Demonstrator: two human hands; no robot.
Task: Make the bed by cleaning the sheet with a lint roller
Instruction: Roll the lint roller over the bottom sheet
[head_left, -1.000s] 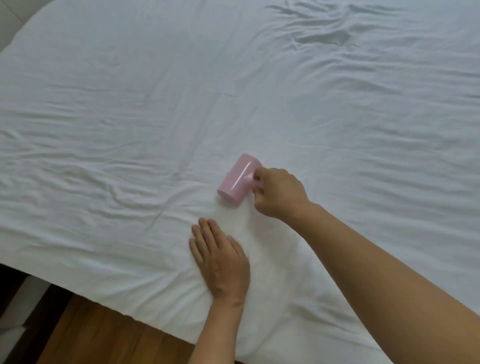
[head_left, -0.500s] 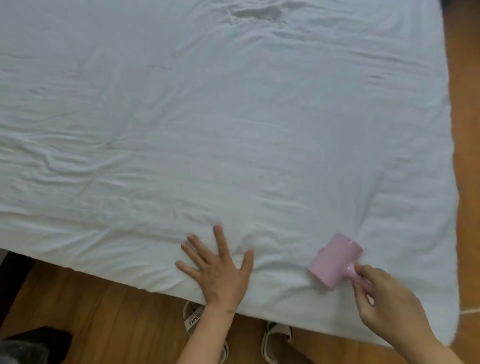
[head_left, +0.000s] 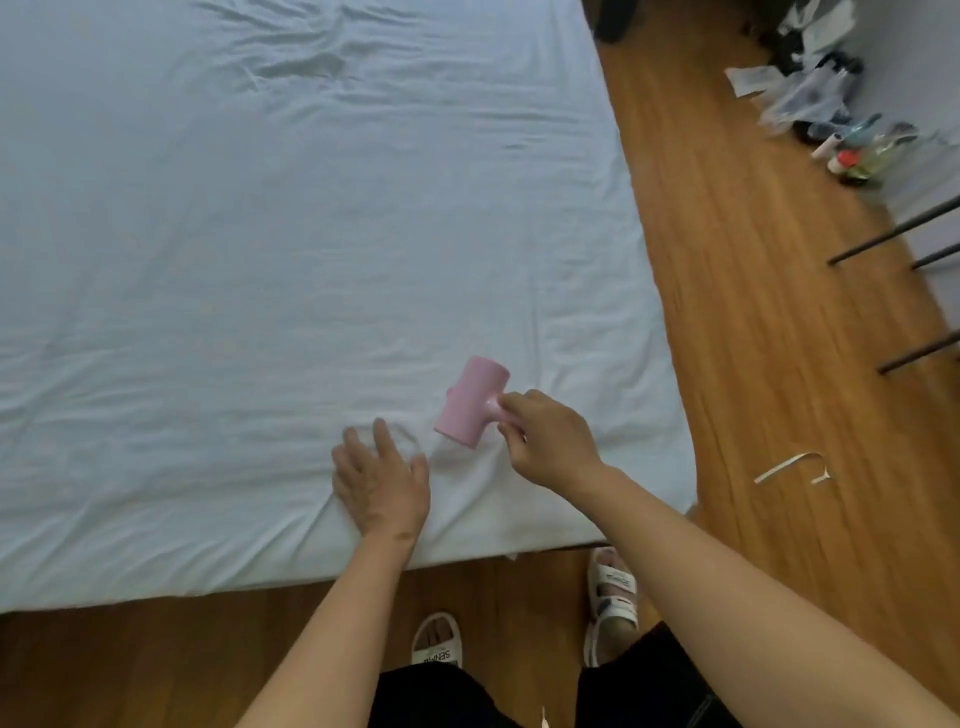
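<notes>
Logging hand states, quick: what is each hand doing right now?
Left hand: open, flat on the white sheet.
Right hand: grips the pink lint roller by its handle.

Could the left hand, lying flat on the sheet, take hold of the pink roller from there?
Probably yes: the left hand lies beside the lint roller, only bare sheet between them.

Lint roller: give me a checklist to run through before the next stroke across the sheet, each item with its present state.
1. Right hand grips the lint roller by its handle: ok.
2. Roller touching the sheet: cannot tell.
3. Left hand flat on the sheet beside the roller, holding the fabric: ok.
4. Sheet ahead smooth: not ok, wrinkles remain.
5. Lint visible on the sheet: cannot tell.
</notes>
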